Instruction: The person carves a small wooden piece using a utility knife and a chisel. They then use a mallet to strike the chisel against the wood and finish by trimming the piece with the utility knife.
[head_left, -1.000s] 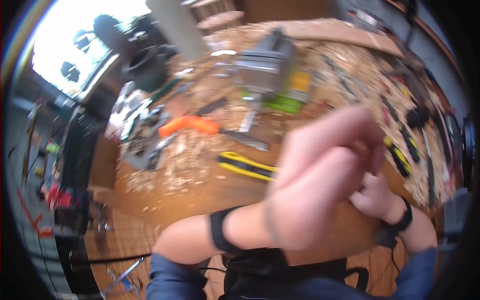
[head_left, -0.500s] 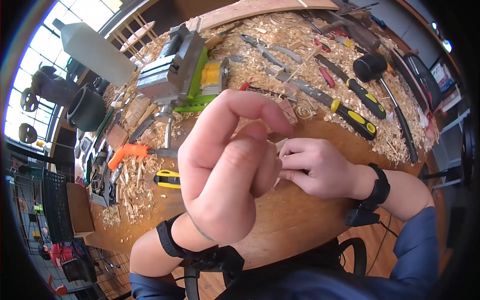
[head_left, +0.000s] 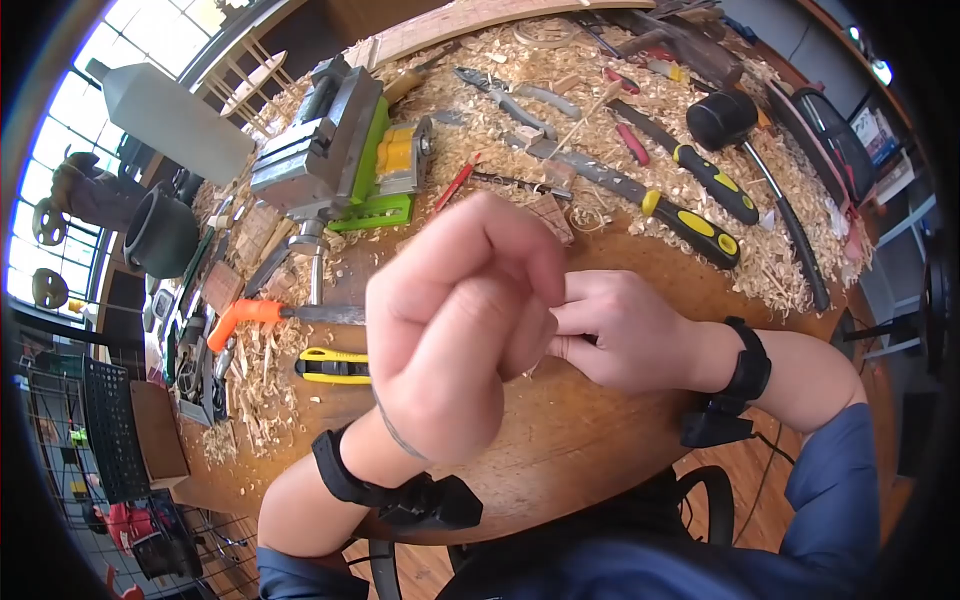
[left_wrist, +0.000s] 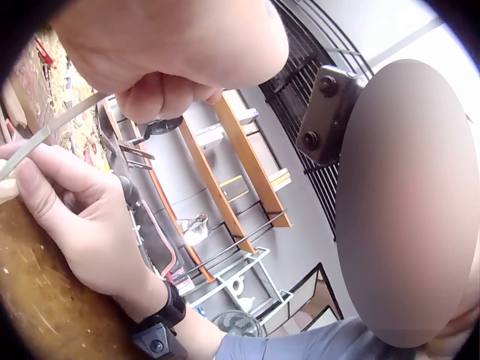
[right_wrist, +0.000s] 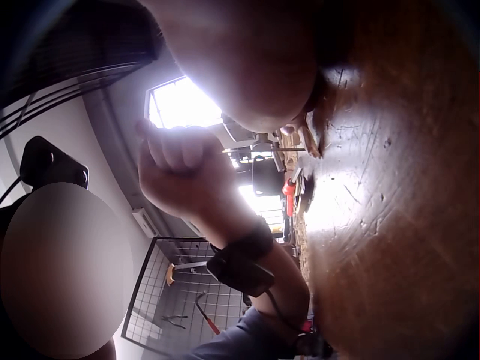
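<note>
My left hand [head_left: 445, 335], raised close to the head camera, is curled into a fist. In the left wrist view a narrow pale-grey strip [left_wrist: 73, 114], like a thin blade, runs from that fist down to the right hand's fingertips; its kind cannot be told. Thumb and fingers of my right hand [head_left: 625, 330] pinch a small pale wooden piece [left_wrist: 7, 189] low over the bench [head_left: 560, 450]. The left hand hides most of this spot in the head view. Beside the left hand lie a yellow-and-black utility knife [head_left: 335, 366] and an orange-handled tool [head_left: 245, 318].
Wood shavings [head_left: 480, 130] cover the back of the bench. A metal vise [head_left: 320, 150] stands behind the left hand. Yellow-and-black-handled tools [head_left: 692, 230], a black mallet [head_left: 722, 118] and pliers [head_left: 505, 100] lie at the back right. A white bottle [head_left: 175, 115] stands at the back left.
The head view has turned and sharpened since the blurred first frame. The left fist, which overlapped the right hand there, now sits left of it. Over the last half second both hands barely shift.
</note>
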